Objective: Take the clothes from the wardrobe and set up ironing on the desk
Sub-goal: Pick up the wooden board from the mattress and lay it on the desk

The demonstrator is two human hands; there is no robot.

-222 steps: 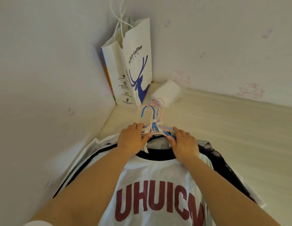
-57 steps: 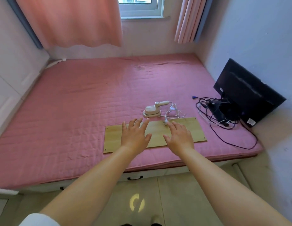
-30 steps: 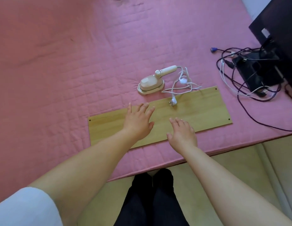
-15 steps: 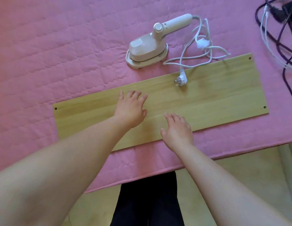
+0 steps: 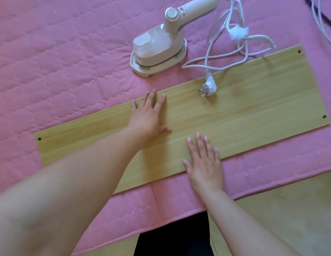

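Hands, left (image 5: pixel 149 115) and right (image 5: pixel 204 161), flat, fingers straight, over wooden board (image 5: pixel 253 100).

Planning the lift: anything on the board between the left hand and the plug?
Head view: bare wood between the left hand and the plug on the board.

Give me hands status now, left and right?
Left hand: open, fingers straight, flat on the wooden board, holding nothing.
Right hand: open, fingers straight over the board's near edge, holding nothing.
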